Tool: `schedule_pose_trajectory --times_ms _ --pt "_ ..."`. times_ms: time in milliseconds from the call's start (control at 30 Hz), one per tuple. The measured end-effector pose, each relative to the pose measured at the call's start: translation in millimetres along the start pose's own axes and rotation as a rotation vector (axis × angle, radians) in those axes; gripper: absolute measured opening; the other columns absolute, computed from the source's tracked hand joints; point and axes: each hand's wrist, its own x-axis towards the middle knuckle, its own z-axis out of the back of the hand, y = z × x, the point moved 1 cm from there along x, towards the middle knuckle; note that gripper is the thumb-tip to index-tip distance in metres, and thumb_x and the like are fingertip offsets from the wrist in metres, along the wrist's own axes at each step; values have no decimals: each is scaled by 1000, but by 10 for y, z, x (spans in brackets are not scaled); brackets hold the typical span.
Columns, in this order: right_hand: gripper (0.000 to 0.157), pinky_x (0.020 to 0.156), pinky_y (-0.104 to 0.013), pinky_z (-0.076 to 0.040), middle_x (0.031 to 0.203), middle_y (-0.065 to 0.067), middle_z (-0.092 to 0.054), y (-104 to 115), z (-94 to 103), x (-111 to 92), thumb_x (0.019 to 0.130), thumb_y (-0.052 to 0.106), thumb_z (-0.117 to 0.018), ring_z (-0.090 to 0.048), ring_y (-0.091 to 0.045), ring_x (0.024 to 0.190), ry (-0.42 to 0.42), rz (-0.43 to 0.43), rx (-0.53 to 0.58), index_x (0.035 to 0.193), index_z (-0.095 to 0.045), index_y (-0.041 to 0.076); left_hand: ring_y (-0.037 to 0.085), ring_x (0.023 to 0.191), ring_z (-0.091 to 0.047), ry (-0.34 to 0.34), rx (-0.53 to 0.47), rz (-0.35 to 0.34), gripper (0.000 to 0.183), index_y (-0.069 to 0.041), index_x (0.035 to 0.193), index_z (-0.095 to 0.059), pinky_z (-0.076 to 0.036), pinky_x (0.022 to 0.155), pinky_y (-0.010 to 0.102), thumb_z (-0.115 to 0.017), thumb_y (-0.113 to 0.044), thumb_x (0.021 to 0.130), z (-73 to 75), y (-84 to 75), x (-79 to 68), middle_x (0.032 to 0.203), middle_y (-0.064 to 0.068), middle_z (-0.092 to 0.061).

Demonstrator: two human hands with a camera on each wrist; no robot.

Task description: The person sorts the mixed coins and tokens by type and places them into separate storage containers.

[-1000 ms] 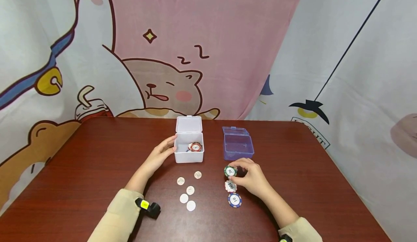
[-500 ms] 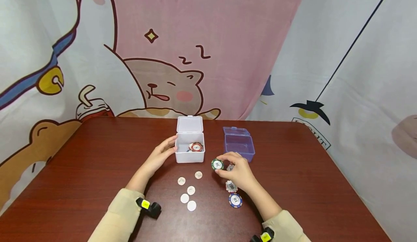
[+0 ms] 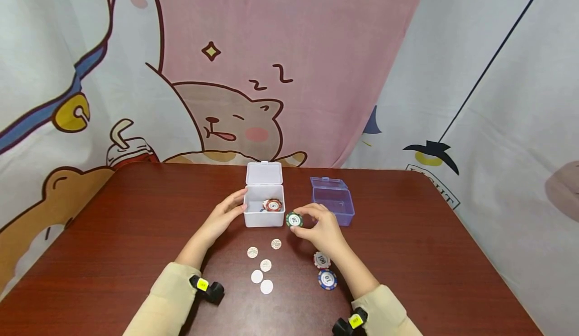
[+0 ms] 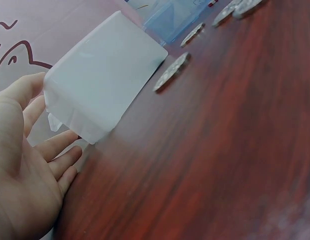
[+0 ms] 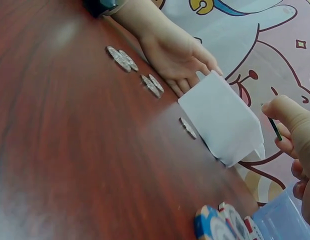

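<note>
My right hand [image 3: 323, 228] pinches a green poker chip [image 3: 294, 220] marked 20 between thumb and fingers. It is held up beside the right front corner of an open white plastic box [image 3: 264, 219]. In the right wrist view the chip shows edge-on as a thin green line [image 5: 275, 129]. Inside the box lie a red-and-white chip [image 3: 273, 205] and others partly under it. My left hand [image 3: 223, 214] touches the box's left side, its fingers loosely extended, as the left wrist view also shows.
A translucent purple box [image 3: 346, 219] with its lid up stands behind my right hand. Nearer me lie a white chip [image 3: 322, 260] marked 100 and a blue chip [image 3: 327, 279] marked 10. Several silvery coins [image 3: 266, 265] are spread in front of the white box.
My right hand has carried the green chip left and away from me, from the row of chips to beside the white box. The left hand has stayed at the box.
</note>
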Motion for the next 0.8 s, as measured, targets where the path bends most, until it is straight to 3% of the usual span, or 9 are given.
schedule_pose_trajectory --times_ms 67,233,500,667,800 --pt "32 67 -33 -44 93 9 -67 12 -12 32 66 11 -86 -57 -24 83 -3 9 -5 96 -74 12 47 128 -38 7 8 3 50 6 143 -35 -30 103 55 -52 -8 98 -9 -84 -26 139 34 -39" --pt "32 65 -31 -43 93 6 -67 53 -47 118 65 11 -86 -56 -23 80 -14 36 -14 96 -75 11 48 128 -37 10 4 11 51 6 143 -35 -29 104 55 -52 -7 97 -8 -108 -32 139 35 -38" --pt "32 65 -33 -42 92 5 -67 83 -99 261 65 11 -87 -54 -26 79 -15 47 -14 94 -74 10 42 129 -40 -6 -3 -1 52 -2 145 -37 -29 104 54 -55 -14 98 28 191 62 141 29 -41" --pt "30 64 -29 -40 91 5 -66 112 -123 353 66 12 -86 -50 -17 76 -16 66 -26 93 -74 9 39 129 -41 -10 -15 -14 52 -5 146 -38 -29 104 53 -56 -15 97 33 241 71 141 26 -42" --pt "30 64 -30 -40 91 2 -67 124 -148 434 66 11 -86 -52 -20 76 -19 86 -28 92 -73 7 38 129 -41 -10 -13 -16 52 -5 145 -38 -29 104 53 -56 -16 97 34 237 69 141 26 -42"
